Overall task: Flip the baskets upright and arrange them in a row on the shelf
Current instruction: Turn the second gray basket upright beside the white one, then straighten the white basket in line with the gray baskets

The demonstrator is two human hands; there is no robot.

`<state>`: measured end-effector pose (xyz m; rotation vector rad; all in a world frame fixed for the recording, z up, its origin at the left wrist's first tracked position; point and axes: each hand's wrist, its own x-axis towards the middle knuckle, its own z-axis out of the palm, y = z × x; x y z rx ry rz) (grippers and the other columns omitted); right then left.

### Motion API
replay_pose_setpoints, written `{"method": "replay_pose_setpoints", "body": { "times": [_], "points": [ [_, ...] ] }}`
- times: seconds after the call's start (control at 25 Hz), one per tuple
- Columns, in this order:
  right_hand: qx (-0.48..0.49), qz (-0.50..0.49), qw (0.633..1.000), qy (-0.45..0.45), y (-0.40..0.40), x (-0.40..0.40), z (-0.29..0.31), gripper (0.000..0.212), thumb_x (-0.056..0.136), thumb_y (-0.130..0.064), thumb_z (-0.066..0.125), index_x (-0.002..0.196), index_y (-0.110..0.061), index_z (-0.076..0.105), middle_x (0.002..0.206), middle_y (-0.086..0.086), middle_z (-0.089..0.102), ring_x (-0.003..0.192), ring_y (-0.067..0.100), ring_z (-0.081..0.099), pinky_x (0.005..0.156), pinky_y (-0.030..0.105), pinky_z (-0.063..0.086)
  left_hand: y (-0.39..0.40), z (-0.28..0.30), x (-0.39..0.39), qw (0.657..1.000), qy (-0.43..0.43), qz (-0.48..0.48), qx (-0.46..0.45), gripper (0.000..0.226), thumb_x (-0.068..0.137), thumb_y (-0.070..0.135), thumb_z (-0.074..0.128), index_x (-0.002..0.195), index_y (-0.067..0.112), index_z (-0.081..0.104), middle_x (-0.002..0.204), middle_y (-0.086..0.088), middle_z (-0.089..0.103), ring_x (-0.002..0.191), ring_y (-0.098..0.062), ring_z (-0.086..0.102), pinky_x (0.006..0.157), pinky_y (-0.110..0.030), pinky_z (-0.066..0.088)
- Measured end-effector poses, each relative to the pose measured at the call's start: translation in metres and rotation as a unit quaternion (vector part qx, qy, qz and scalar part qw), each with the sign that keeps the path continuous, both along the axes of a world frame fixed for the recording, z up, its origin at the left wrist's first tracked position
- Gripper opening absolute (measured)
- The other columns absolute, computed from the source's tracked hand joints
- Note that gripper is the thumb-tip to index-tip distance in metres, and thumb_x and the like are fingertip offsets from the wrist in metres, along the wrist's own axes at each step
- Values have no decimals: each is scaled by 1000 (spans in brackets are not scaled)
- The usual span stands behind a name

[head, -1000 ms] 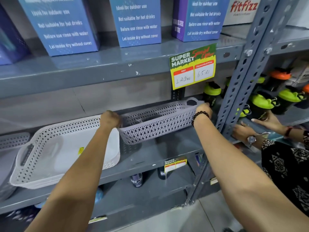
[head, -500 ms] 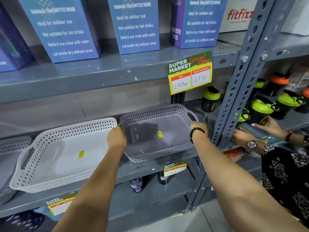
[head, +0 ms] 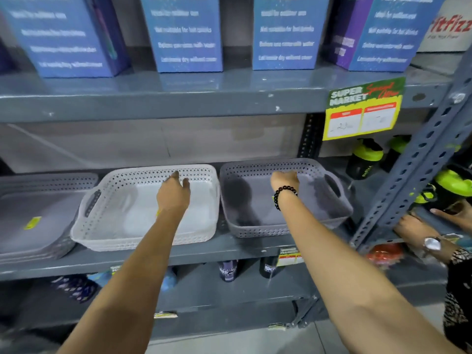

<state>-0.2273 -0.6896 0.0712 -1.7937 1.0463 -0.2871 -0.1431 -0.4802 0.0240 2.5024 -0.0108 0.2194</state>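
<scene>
Our left hand (head: 173, 192) hangs open over the white basket (head: 122, 221) at centre; our right hand (head: 284, 180), fingers hidden, is over the grey basket (head: 255, 221). Both look light, stiff; we grip the rims.

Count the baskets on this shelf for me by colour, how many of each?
White perforated plastic basket, open side up, under the left hand: 1
Grey perforated plastic basket, open side up, under the right hand: 1
Grey perforated plastic basket at the left edge, partly cut off: 1
Total: 3
</scene>
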Motion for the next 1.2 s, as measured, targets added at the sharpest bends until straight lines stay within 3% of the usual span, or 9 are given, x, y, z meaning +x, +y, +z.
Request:
{"method": "replay_pose_setpoints", "body": {
  "times": [0.08,0.12,0.24,0.36,0.52,0.72,0.92,1.08,1.2],
  "points": [
    [-1,52,998,19,21,15,-12,39,93,-10,39,132,-9,42,83,14,57,60,23,46,62,31,41,50,0,10,999,6,40,-2,44,100,26,39,137,1,43,132,-25,56,121,-40,53,97,-46,45],
    [-1,89,995,39,35,22,-21,42,93,-12,40,136,-9,40,94,16,59,65,26,50,62,31,40,78,-1,15,998,15,62,5,46,100,26,38,137,0,42,134,-26,53,122,-41,52,98,-47,44],
    [0,164,985,60,81,37,-30,46,96,-26,42,137,-4,42,139,18,50,117,32,54,94,34,44,159,-6,35,992,60,107,20,49,98,30,38,135,-2,40,134,-30,49,122,-46,49,98,-49,42],
    [-33,211,973,90,112,53,-49,54,97,-34,38,144,-8,32,147,19,40,132,34,43,107,40,36,209,-8,56,989,118,80,32,55,99,36,38,143,4,32,138,-30,47,126,-45,46,99,-47,41],
    [-164,192,961,110,126,66,-72,51,100,-23,32,149,-15,22,140,23,46,125,39,47,100,44,42,221,-15,70,989,136,-10,62,49,102,32,30,148,14,28,139,-25,50,125,-43,48,96,-44,43],
    [-313,196,919,137,132,61,-77,61,94,2,37,150,-11,17,123,26,59,111,38,58,90,39,47,226,-27,67,992,82,-9,100,45,101,10,29,146,17,32,113,-27,65,102,-41,60,70,-40,44],
    [-340,192,908,152,134,68,-82,62,92,1,36,149,-11,18,121,28,58,109,39,59,89,41,47,226,-34,76,991,66,-11,114,52,96,1,30,146,17,32,112,-25,65,101,-40,61,77,-42,49],
    [-373,222,886,162,130,81,-82,68,90,10,33,151,-6,7,113,26,64,100,36,64,78,37,51,220,-31,90,993,64,-1,94,52,95,-1,31,143,17,36,112,-25,65,99,-42,62,74,-40,48],
    [-357,227,893,155,128,89,-81,71,89,11,33,152,-10,8,109,27,64,96,36,64,69,34,48,217,-31,98,993,67,3,95,53,96,1,31,145,20,33,113,-25,65,98,-42,62,74,-40,49]
  ]
}}
